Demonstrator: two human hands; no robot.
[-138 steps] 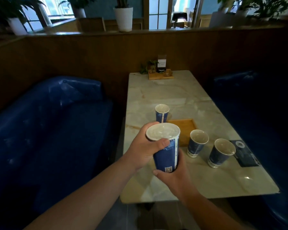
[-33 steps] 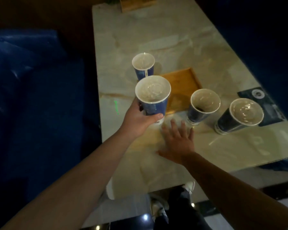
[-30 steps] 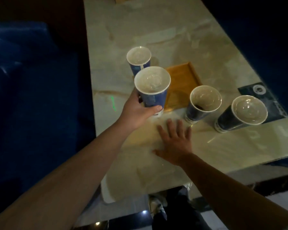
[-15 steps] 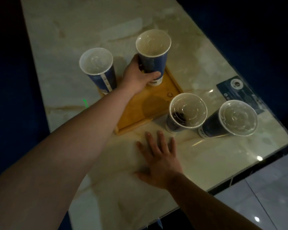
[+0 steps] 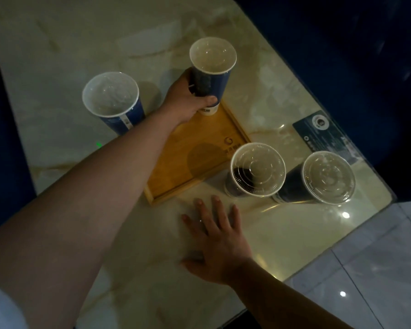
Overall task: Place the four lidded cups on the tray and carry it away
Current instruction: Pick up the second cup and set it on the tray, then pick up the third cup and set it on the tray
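Note:
A wooden tray [image 5: 195, 157] lies on the marble table [image 5: 81, 43]. My left hand [image 5: 188, 98] grips a blue lidded cup [image 5: 211, 72] whose base rests on the tray's far corner. A second blue lidded cup [image 5: 114, 103] stands on the table left of the tray. Two more stand off the tray's right edge: one [image 5: 255, 173] close to it, another [image 5: 323, 179] further right. My right hand [image 5: 220, 241] lies flat on the table in front of the tray, fingers spread, holding nothing.
A dark printed card [image 5: 325, 136] lies by the table's right edge. Blue bench seats flank the table on the left [image 5: 0, 150] and right [image 5: 365, 55]. Pale floor tiles [image 5: 377, 269] show past the near right corner.
My left hand has carried the cup from in front of me out to the tray's far corner and set it down there. My right hand let go of the cup and rests flat on the table.

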